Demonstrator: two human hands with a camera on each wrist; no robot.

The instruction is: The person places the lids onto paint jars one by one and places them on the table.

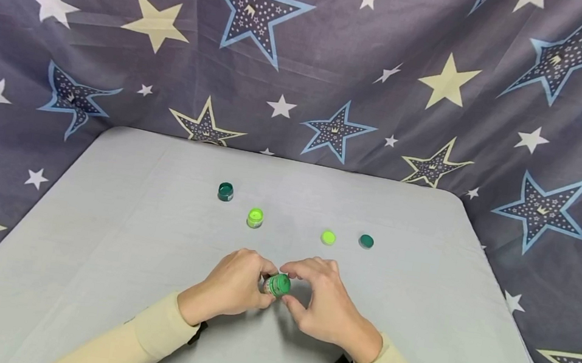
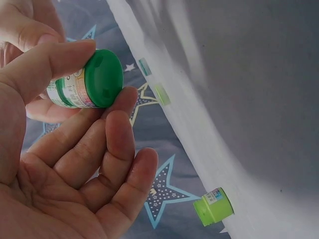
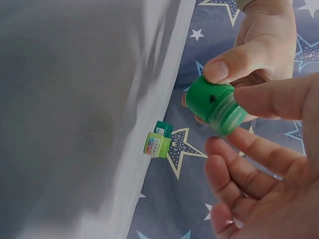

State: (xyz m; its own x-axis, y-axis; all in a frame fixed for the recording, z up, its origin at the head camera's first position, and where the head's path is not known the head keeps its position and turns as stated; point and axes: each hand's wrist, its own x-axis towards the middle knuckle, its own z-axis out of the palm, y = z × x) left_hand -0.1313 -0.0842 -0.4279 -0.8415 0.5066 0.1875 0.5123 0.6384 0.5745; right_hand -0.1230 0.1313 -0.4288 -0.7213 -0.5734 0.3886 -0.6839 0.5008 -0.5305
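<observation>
A small green paint jar is tilted between both hands, above the table's near half. My left hand grips its body between thumb and fingers. In the left wrist view the jar's smooth green base faces the camera, a printed label around its side. My right hand has thumb and fingertips around the other end, at the lid, which looks translucent over green. A dark spot shows on the jar's body in the right wrist view. The right hand's other fingers are bent below the lid.
Beyond the hands stand a dark green jar and a lime green jar, both without lids. Right of them lie a lime lid and a dark green lid. A star-patterned cloth hangs behind the pale table.
</observation>
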